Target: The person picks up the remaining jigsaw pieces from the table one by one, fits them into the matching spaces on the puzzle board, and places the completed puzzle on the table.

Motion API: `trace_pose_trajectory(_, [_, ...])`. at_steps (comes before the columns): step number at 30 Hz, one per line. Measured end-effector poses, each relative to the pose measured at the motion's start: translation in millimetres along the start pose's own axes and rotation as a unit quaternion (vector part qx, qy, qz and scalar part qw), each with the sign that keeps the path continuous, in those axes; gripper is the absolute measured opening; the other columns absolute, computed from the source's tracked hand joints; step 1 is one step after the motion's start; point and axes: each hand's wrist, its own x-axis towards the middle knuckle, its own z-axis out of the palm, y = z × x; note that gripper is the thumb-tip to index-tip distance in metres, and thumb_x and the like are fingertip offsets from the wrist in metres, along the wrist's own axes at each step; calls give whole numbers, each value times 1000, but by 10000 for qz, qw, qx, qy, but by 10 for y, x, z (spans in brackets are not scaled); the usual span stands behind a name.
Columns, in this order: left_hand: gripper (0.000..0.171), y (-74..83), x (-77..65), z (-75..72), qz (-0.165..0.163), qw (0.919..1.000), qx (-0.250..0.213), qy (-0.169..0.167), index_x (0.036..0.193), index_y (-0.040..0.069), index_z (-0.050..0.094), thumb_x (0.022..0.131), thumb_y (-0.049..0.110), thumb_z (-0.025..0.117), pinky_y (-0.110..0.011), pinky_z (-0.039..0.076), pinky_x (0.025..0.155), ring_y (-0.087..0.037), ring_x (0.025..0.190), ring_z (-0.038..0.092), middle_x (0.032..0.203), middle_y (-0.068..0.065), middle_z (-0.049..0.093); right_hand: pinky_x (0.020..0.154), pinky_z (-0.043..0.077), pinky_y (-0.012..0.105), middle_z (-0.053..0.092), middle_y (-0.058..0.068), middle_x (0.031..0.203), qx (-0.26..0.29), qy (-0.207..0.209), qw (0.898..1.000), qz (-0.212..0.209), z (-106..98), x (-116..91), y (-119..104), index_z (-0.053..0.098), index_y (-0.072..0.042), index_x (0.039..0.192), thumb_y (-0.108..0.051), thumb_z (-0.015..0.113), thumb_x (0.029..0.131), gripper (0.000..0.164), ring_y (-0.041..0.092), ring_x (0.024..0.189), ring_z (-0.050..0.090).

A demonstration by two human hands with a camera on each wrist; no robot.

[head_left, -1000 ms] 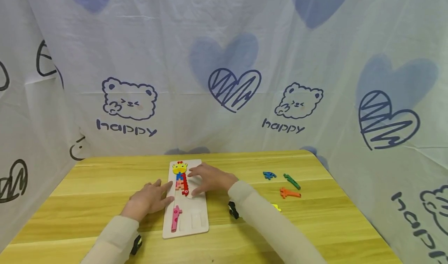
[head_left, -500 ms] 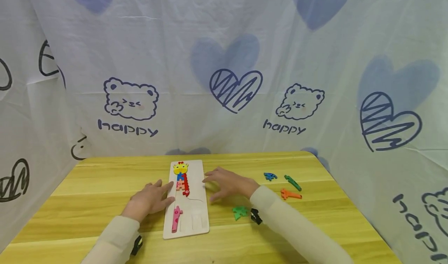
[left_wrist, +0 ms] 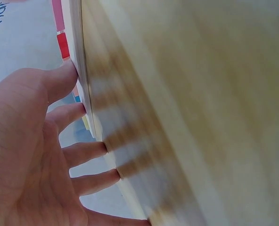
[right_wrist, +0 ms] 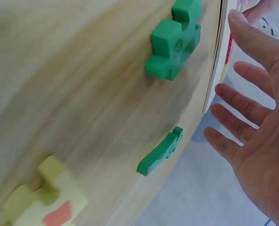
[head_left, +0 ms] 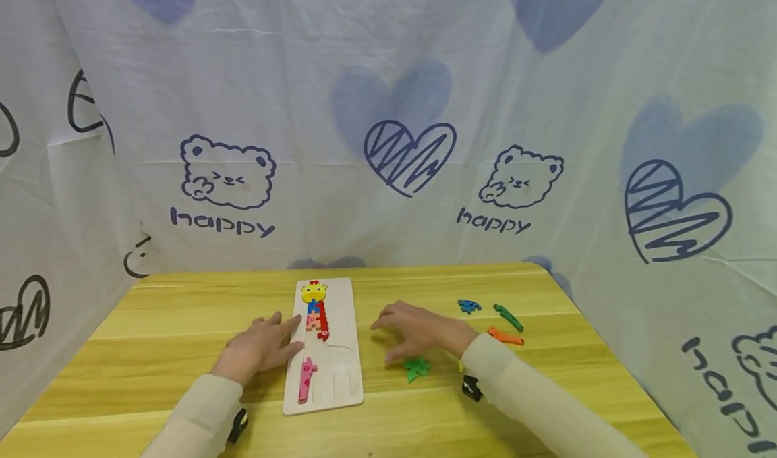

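A pale wooden puzzle board (head_left: pixel 340 309) lies on the table with part of a giraffe in it. Its yellow head piece (head_left: pixel 313 291) is at the far end, above blue, salmon and red pieces (head_left: pixel 323 320), and a pink leg piece (head_left: pixel 306 380) sits near the front. My left hand (head_left: pixel 257 347) rests at the board's left edge, thumb and fingertips touching it in the left wrist view. To the right of the board, my right hand (head_left: pixel 421 330) hovers with spread fingers, holding nothing. Just in front of it lies a green jigsaw piece (head_left: pixel 417 369), also large in the right wrist view.
Further right lie a blue piece (head_left: pixel 469 306), a dark green piece (head_left: pixel 508 317) and an orange piece (head_left: pixel 506 337). A yellow piece (right_wrist: pixel 47 197) with a red patch is mostly hidden by the right sleeve in the head view. A printed curtain (head_left: pixel 340 235) hangs behind the table.
My right hand has moved off the board to the right and toward me, uncovering the green piece beneath its earlier wrist position. The left hand stays at the board's edge.
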Motion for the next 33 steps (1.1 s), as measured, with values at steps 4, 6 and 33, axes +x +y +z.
trace_pose_trajectory(4, [68,0,-10,-7,-5,10000,-11,-10,158,19,43,101,52,59,-84,39,101,-61,145,33,162,-31,35,107,52,36,63,5,136,1,38,10000,-54,15,-105,22,63,-15,142,-47,80,88,66,20,123,56])
trace_pose_trajectory(6, [68,5,-14,-10,-7,10000,-20,-14,158,18,43,101,52,59,-84,39,101,-62,145,33,162,-31,35,104,53,34,64,5,133,13,57,10000,-71,19,-164,30,64,-14,141,-48,80,87,66,19,120,57])
trace_pose_trajectory(33, [67,27,-31,-33,1,10000,-3,-23,158,18,43,102,51,58,-85,39,99,-62,145,33,162,-32,35,57,44,14,71,-10,84,-576,231,9980,110,133,-493,25,77,-22,104,-58,74,88,40,-6,64,50])
